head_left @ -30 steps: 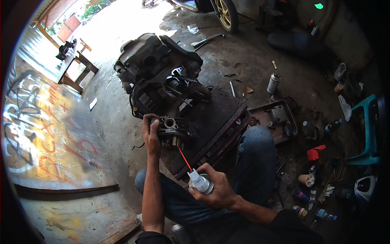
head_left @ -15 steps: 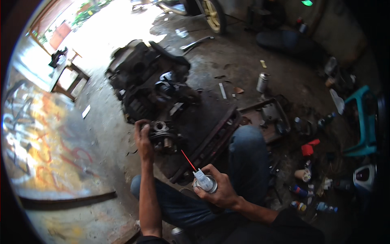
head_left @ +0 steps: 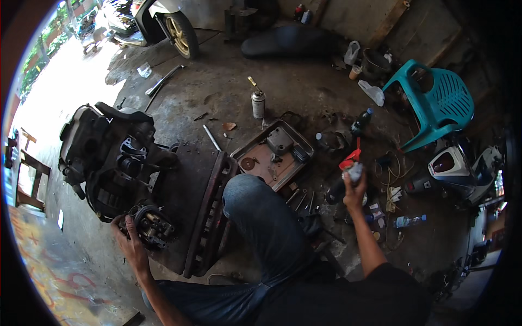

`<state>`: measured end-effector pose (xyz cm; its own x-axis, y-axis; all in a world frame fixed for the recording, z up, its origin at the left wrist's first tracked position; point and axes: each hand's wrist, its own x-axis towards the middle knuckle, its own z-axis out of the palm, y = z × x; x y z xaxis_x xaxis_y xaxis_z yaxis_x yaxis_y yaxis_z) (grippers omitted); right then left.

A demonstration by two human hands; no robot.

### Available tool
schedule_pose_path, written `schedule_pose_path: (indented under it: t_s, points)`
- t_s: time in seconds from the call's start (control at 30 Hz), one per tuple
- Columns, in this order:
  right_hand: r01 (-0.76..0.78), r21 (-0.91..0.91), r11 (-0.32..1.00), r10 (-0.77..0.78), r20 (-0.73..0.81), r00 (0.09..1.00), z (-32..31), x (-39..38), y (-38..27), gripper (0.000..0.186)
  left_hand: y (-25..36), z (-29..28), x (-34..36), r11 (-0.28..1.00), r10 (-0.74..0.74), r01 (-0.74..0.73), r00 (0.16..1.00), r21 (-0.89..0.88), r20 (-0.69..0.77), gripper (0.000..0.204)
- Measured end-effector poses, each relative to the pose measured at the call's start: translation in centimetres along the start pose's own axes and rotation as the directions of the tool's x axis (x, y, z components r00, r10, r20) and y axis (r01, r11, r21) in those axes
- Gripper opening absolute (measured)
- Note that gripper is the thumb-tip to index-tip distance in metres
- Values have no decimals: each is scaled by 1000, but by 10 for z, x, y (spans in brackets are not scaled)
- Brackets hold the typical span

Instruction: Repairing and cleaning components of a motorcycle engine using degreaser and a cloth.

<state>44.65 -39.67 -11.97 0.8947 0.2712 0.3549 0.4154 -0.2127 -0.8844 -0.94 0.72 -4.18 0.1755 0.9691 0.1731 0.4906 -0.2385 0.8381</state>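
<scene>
Left hand (head_left: 130, 245) gripping edge of ridged, roundish metal engine part (head_left: 154, 224); right hand (head_left: 356, 194) closed around pale-topped can (head_left: 354, 173).

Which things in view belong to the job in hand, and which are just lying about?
Job, seemingly: spray can in the right hand; metal part at the left hand; engine beside it.

Lying about, apparently: clear bottle; white plastic bag; brown leaf.

A motorcycle repair workshop is suggested by the dismantled engine (head_left: 89, 144), the parked motorbike (head_left: 151, 23) and the detached seat (head_left: 291, 42); a stained concrete floor (head_left: 304, 92) is strewn with hand tools (head_left: 302, 200), and loose parts (head_left: 279, 141) are held in a tray (head_left: 284, 171)
</scene>
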Motion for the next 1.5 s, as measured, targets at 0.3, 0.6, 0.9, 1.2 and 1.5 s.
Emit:
schedule_pose_path:
  t_s: [0.3,0.6,0.9,1.2,1.5]
  points:
    - [-66,-221,973,79,53,995,-1,-24,110,46,26,2,-17,974,40,-31,999,223,-35,53]
    - [-216,-179,960,232,75,970,-22,-41,96,75,57,21,-23,920,129,-133,991,368,38,55]
    - [-571,-369,734,632,63,772,-45,-144,102,63,87,41,-22,777,271,-370,927,509,261,55]
    - [26,-741,671,394,386,834,-6,-200,89,42,75,37,7,819,185,-281,955,500,233,58]
    - [-53,-759,649,470,346,812,-82,-225,63,34,75,26,-4,882,135,-224,963,416,233,56]
